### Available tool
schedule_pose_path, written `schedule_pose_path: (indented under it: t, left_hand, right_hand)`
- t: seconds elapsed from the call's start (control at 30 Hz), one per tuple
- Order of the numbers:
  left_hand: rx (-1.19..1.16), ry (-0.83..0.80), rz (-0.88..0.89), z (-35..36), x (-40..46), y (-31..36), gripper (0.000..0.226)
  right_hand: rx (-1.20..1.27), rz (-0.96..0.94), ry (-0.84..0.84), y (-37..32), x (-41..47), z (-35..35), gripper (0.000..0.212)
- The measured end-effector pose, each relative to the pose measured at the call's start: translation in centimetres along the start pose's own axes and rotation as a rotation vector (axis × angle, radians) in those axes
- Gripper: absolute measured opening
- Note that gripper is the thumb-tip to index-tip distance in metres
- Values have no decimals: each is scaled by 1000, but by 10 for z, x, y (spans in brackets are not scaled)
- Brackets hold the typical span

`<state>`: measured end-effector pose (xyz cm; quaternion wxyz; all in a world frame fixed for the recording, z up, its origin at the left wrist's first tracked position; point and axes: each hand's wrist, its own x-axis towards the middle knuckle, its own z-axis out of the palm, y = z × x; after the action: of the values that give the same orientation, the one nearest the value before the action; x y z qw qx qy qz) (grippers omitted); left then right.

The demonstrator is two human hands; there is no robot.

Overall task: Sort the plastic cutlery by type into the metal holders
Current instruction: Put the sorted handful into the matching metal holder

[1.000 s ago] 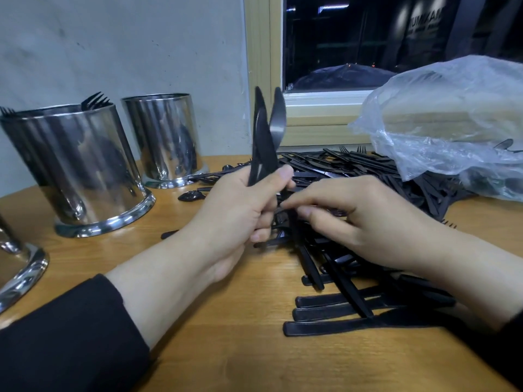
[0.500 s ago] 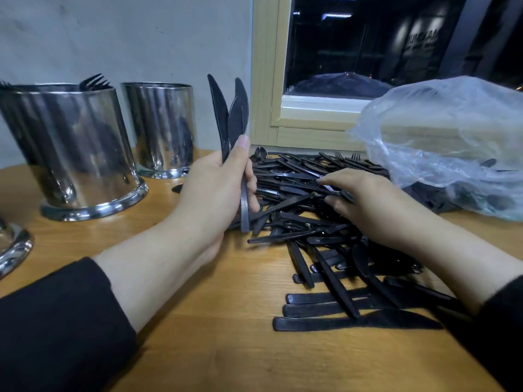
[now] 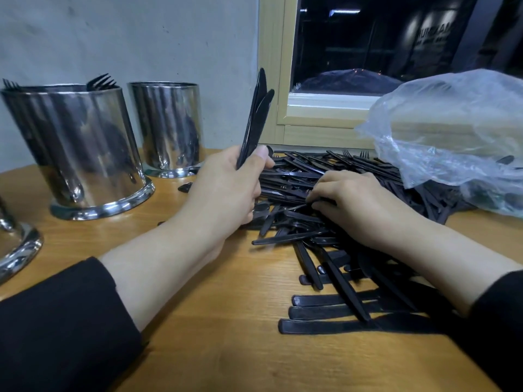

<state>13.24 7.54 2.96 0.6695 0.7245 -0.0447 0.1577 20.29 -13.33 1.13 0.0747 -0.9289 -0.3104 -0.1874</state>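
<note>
Left grip (image 3: 226, 190) clasps a bundle of black knives (image 3: 256, 120) upright, blades up. Right grip (image 3: 348, 199) rests fingers-down in the cutlery pile (image 3: 325, 176) on the counter (image 3: 226, 321), pinching a piece. Metal holders (image 3: 82, 148) stand left, one holding forks (image 3: 100, 82).

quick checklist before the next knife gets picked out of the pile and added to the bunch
1. Left hand grips the upright bunch of black plastic knives: ok.
2. Right hand is on the black plastic cutlery pile, fingers pinching a piece: ok.
3. Pinched piece is a knife: cannot tell, the fingers cover it.
4. Large shiny metal holder already shows fork tines, so wrong for knives: not ok.
5. Smaller shiny metal holder behind it, contents: cannot tell.
6. Crumpled clear plastic bag overlaps the pile's far right side: not ok.
</note>
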Motion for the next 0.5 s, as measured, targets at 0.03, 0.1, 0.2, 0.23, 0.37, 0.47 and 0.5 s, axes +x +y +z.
schedule_pose_path:
  t: [0.03,0.1,0.2,0.23,0.37,0.47,0.5]
  left_hand:
    - [47,22,35,-1,1,-1,28]
    - [208,87,132,-5,4,-2,30]
    - [413,145,230,-11,8,-1,33]
    - [483,124,235,-12,9,0,32]
    - [605,-109,182,-9,6,-4,28]
    - [676,-117,216,-9,5,-6,38]
    - [677,-102,214,-9,5,-6,39]
  right_hand:
    - [11,-6,29,0,0,0,13]
    - [57,-11,132,0,-1,-3,10]
    - [120,-16,297,-2,-3,-11,10]
    - [127,-26,334,-3,-4,-13,11]
    - [144,-71,431,-10,-6,-16,11]
    - [256,23,472,-15,-7,-17,25]
    - [303,74,450,-15,-7,-17,32]
